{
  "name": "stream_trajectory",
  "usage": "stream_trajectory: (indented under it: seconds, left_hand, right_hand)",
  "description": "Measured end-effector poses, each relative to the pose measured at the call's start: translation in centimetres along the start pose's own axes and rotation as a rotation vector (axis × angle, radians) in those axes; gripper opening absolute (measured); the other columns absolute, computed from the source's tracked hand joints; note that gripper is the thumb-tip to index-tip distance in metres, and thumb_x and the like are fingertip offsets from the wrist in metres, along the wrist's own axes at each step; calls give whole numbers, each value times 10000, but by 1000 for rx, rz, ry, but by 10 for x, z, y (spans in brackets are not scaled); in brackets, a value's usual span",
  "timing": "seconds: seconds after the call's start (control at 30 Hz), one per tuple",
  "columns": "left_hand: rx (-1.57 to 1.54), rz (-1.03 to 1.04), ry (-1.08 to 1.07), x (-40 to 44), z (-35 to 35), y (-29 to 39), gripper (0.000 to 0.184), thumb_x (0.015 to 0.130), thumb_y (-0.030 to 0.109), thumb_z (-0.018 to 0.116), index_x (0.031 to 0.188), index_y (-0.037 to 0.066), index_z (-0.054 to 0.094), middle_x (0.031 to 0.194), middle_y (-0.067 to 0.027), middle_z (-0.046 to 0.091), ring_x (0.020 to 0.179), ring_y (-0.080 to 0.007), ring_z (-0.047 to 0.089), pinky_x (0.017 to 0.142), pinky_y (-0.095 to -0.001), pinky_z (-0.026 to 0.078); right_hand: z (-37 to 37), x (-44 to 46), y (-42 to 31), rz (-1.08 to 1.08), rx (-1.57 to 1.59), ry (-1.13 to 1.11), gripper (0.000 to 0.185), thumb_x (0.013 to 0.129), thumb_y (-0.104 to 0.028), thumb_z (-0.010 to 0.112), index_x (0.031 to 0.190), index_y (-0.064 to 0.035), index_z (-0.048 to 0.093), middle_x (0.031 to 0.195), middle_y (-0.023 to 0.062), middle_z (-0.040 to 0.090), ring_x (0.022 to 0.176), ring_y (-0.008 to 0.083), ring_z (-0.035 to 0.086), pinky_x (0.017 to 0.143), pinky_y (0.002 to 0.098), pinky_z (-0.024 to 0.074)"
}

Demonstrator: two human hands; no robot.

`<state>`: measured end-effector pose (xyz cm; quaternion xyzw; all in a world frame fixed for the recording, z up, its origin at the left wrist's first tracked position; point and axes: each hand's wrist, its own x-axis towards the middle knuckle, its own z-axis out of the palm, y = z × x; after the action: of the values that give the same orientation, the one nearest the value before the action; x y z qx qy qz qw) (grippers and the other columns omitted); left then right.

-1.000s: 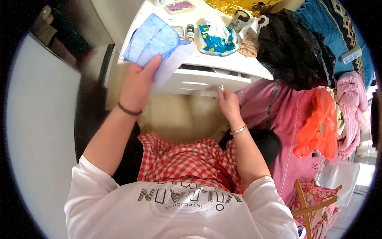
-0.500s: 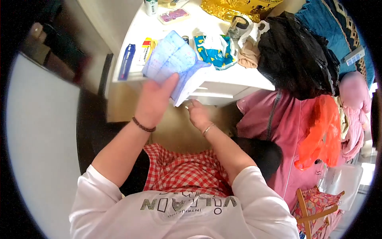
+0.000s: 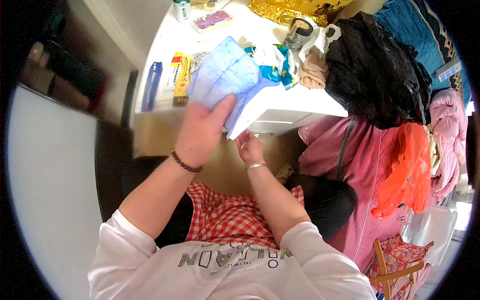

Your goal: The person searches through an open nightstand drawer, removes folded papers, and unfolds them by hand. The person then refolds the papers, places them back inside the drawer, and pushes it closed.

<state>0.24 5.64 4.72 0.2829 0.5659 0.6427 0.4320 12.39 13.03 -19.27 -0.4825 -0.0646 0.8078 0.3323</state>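
My left hand (image 3: 207, 122), with a dark beaded bracelet at the wrist, is closed on a light blue folded sheet (image 3: 227, 72). This sheet is creased, faintly patterned and white on its underside; its exact kind is unclear. It is held over the front edge of a white cabinet (image 3: 305, 102) and covers part of the things on top. My right hand (image 3: 250, 148), wearing a silver bracelet, is lower, close to the sheet's bottom corner and in front of the drawer front (image 3: 272, 125). Its fingers are loosely bent and apart, with nothing visible in them.
On the cabinet top are a blue box (image 3: 152, 86), a yellow box (image 3: 182, 80), a teal package (image 3: 290, 67), a tape roll (image 3: 301, 26) and a gold container (image 3: 285, 15). A black plastic bag (image 3: 375, 70) lies at the right, above pink fabric (image 3: 325, 150) and a red bag (image 3: 405, 167).
My left hand and the blue sheet have shifted slightly right, showing more of the yellow box. My right hand has turned somewhat, its fingers pointing up near the sheet's corner.
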Motion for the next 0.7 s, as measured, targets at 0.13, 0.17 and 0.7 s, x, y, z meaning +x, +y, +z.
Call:
stream_trajectory:
  seconds: [0.13,0.17,0.7]
  left_hand:
    - [19,36,56,3,2,-11,315,869,231,568,941,-71,620,867,-61,646,791,-98,554,694,-254,441]
    - [-22,55,74,2,3,-11,320,869,235,570,940,-73,619,864,-60,645,788,-96,551,687,-253,440]
    - [152,220,81,11,1,-19,398,855,264,549,1088,-59,551,1007,-158,633,901,-233,602,784,-323,448]
  right_hand:
    - [21,10,2,-47,197,60,140,923,-139,400,855,-52,486,829,81,549,752,180,557,618,276,467]
    - [18,20,5,-65,209,8,133,911,-128,398,832,-56,477,805,75,533,731,175,546,623,269,464]
    - [-43,-44,13,34,-165,129,170,933,-174,359,908,-38,458,800,106,593,743,246,627,541,314,460]
